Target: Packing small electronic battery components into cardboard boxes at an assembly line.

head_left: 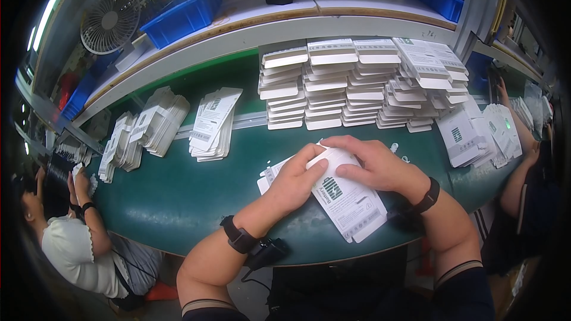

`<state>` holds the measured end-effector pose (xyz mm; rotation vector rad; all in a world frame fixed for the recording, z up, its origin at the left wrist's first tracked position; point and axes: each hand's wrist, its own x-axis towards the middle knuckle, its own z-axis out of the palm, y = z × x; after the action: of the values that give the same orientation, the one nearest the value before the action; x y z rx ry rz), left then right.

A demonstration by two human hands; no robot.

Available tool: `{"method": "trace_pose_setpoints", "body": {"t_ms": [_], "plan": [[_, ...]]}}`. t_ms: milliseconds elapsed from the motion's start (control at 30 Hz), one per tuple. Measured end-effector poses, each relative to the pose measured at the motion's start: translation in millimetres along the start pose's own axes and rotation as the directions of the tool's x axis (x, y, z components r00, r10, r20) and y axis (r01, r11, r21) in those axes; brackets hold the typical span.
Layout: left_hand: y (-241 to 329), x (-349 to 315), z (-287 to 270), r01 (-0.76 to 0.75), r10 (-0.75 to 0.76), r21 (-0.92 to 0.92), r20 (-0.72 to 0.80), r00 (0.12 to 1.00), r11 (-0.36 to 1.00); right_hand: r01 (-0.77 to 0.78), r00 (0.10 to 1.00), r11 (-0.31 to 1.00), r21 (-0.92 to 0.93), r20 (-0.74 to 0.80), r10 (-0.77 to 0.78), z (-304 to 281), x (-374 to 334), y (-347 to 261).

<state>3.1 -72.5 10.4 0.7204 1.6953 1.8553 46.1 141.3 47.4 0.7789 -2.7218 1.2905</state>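
Observation:
Between my hands is a flat white cardboard box with green and grey print, tilted over the green table near its front edge. My left hand grips its upper left side, thumb lying on the printed face. At the top right edge, my right hand closes on the same box, its thumb on the face and fingers over the top end. The fingers behind the box are hidden. Partly under my left hand lies another white carton on the table. Small white scraps lie just beyond my right hand.
Tall stacks of white cartons stand at the back. Flattened carton piles lie to the left, more cartons to the right. Blue bins and a fan sit on the shelf. Co-workers sit at both sides.

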Motion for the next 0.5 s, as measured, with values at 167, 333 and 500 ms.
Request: {"method": "trace_pose_setpoints", "body": {"t_ms": [167, 333, 500], "plan": [[6.2, -2.6, 1.6, -0.003, 0.0, 0.039, 0.055, 0.999, 0.999, 0.062, 0.997, 0.995, 0.082, -0.046, -0.059, -0.6, -0.3, 7.4], [10.3, -3.8, 3.9, 0.029, -0.029, 0.01, 0.068, 0.997, 1.0, 0.03, 0.999, 0.997, 0.072, -0.03, -0.027, -3.6, -1.0, 8.0], [9.7, -4.4, 2.2, 0.026, -0.027, 0.017, 0.061, 0.998, 1.0, 0.071, 0.996, 0.996, 0.053, -0.051, -0.069, -1.4, 0.4, 10.0]]}}
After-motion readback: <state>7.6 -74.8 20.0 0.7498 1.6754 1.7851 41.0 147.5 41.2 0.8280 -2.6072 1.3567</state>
